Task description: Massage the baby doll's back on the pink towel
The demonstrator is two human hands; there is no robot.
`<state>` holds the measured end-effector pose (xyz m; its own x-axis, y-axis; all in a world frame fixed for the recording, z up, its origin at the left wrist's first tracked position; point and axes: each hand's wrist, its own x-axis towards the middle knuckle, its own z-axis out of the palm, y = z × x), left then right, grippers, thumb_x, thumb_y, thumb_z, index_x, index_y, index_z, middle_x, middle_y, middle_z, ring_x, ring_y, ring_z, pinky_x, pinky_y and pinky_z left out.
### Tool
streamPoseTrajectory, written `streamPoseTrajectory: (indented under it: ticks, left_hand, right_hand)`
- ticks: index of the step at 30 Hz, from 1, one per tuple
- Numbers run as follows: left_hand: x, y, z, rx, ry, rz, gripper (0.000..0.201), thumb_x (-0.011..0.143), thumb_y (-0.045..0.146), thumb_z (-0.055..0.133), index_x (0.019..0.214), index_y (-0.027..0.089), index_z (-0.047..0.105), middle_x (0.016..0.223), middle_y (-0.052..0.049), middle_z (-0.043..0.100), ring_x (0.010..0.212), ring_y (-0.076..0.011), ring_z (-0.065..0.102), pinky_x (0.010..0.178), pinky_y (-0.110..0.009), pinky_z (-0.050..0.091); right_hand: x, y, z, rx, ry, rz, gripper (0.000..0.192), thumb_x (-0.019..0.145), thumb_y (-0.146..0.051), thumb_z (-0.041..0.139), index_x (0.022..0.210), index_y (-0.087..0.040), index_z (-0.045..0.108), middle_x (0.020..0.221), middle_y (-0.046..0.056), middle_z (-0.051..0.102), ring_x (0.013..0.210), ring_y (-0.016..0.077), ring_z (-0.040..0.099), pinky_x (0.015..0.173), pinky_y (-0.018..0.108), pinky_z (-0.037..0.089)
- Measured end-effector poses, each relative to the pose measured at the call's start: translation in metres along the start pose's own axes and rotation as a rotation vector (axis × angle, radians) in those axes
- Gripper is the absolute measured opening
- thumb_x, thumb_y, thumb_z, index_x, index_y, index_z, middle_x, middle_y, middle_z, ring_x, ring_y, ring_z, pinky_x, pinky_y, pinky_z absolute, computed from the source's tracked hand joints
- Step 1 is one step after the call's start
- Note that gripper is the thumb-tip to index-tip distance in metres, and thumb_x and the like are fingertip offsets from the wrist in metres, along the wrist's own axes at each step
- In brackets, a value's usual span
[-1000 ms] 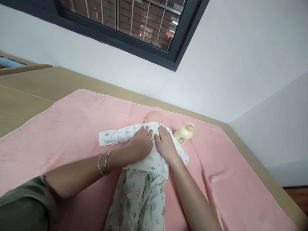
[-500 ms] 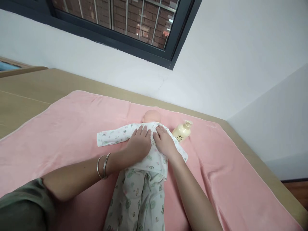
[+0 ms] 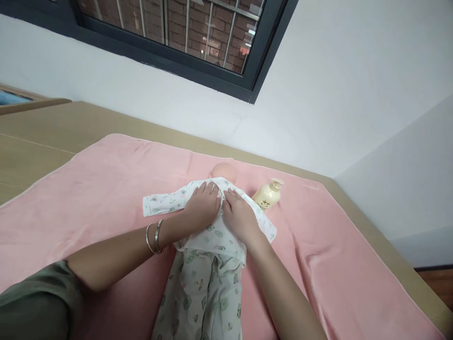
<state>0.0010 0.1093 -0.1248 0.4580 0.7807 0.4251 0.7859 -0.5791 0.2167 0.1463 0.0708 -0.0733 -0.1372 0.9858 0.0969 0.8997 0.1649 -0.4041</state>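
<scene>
A baby doll lies on its back, with its bald head [image 3: 224, 172] farthest from me. It wears a white long-sleeved top [image 3: 217, 236] and matching trousers [image 3: 212, 297], both printed with small green and pink figures. My left hand [image 3: 203, 206] rests palm down on the upper chest, fingers stretched towards the collar. Beside it my right hand [image 3: 240, 215] lies on the other side of the chest with its fingers slightly bent. Both hands are open on the cloth, a narrow strip of fabric between them. The doll's face is hidden from this angle.
A cream pump bottle [image 3: 269, 194] lies tilted beside the doll's right-hand sleeve. Everything rests on a pink blanket [image 3: 116, 189] spread over a wooden surface [image 3: 42, 127]. Behind it stand a white wall [image 3: 318, 94] and a dark-framed window [image 3: 230, 85].
Both hands have slid slightly over the chest, the left a little left and the right slightly left and nearer me. The top's shoulder edge has shifted a bit; the bottle has stayed put.
</scene>
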Motion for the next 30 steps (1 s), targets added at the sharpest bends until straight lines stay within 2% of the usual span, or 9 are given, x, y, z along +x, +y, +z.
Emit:
streamPoseTrajectory:
  ticks: [3, 6, 11, 16, 21, 24, 30]
  left_hand:
    - [-0.018, 0.026, 0.002, 0.104, -0.023, -0.053, 0.049, 0.095, 0.016, 0.039, 0.141, 0.003, 0.05, 0.15, -0.027, 0.05, 0.144, -0.0391, 0.043, 0.114, -0.057, 0.038]
    - [-0.022, 0.034, -0.001, 0.112, -0.004, -0.023, 0.05, 0.095, 0.018, 0.04, 0.142, 0.004, 0.051, 0.15, -0.026, 0.051, 0.142, -0.0398, 0.045, 0.115, -0.057, 0.037]
    - [-0.002, 0.007, -0.003, -0.043, 0.014, -0.023, 0.046, 0.097, 0.02, 0.034, 0.136, 0.007, 0.056, 0.143, -0.021, 0.058, 0.138, -0.034, 0.049, 0.114, -0.054, 0.041]
    - [0.012, -0.015, 0.003, -0.125, 0.027, -0.101, 0.042, 0.093, 0.021, 0.038, 0.128, 0.01, 0.058, 0.135, -0.02, 0.063, 0.132, -0.0325, 0.053, 0.112, -0.053, 0.043]
    - [0.011, -0.014, 0.007, -0.098, 0.035, -0.097, 0.04, 0.094, 0.024, 0.037, 0.123, 0.008, 0.06, 0.132, -0.021, 0.064, 0.13, -0.0335, 0.054, 0.111, -0.053, 0.042]
    - [0.01, -0.013, 0.007, -0.098, 0.04, -0.1, 0.043, 0.095, 0.024, 0.036, 0.127, 0.008, 0.059, 0.134, -0.02, 0.063, 0.131, -0.033, 0.053, 0.112, -0.052, 0.041]
    - [0.008, -0.011, 0.008, -0.104, 0.059, -0.122, 0.047, 0.097, 0.026, 0.035, 0.136, 0.01, 0.055, 0.14, -0.017, 0.061, 0.135, -0.0322, 0.052, 0.116, -0.054, 0.038]
  right_hand:
    - [0.014, 0.019, -0.001, 0.098, 0.004, -0.076, 0.045, 0.099, -0.023, 0.038, 0.137, -0.019, 0.06, 0.152, 0.01, 0.052, 0.147, 0.0245, 0.04, 0.122, 0.045, 0.032]
    - [0.018, 0.027, 0.007, 0.107, 0.034, -0.118, 0.046, 0.098, -0.021, 0.036, 0.138, -0.02, 0.059, 0.152, 0.009, 0.053, 0.147, 0.0241, 0.039, 0.123, 0.047, 0.029]
    - [0.01, 0.014, 0.019, 0.002, 0.078, -0.021, 0.055, 0.103, -0.027, 0.029, 0.152, -0.006, 0.042, 0.162, 0.018, 0.036, 0.154, 0.0289, 0.025, 0.126, 0.05, 0.023]
    - [-0.006, -0.009, 0.011, -0.106, 0.029, -0.015, 0.051, 0.102, -0.024, 0.034, 0.148, -0.009, 0.051, 0.155, 0.017, 0.048, 0.15, 0.0308, 0.036, 0.123, 0.049, 0.031]
    - [-0.01, -0.014, 0.004, -0.097, 0.002, -0.011, 0.049, 0.101, -0.023, 0.039, 0.145, -0.012, 0.056, 0.153, 0.014, 0.05, 0.149, 0.0307, 0.039, 0.122, 0.048, 0.035]
    - [-0.003, -0.006, 0.006, -0.025, 0.024, 0.016, 0.05, 0.101, -0.027, 0.041, 0.148, -0.016, 0.053, 0.158, 0.011, 0.045, 0.151, 0.028, 0.036, 0.122, 0.046, 0.034]
    - [0.01, 0.011, 0.008, 0.042, 0.028, 0.03, 0.059, 0.099, -0.036, 0.045, 0.153, -0.012, 0.045, 0.162, 0.014, 0.037, 0.153, 0.0269, 0.029, 0.125, 0.044, 0.026]
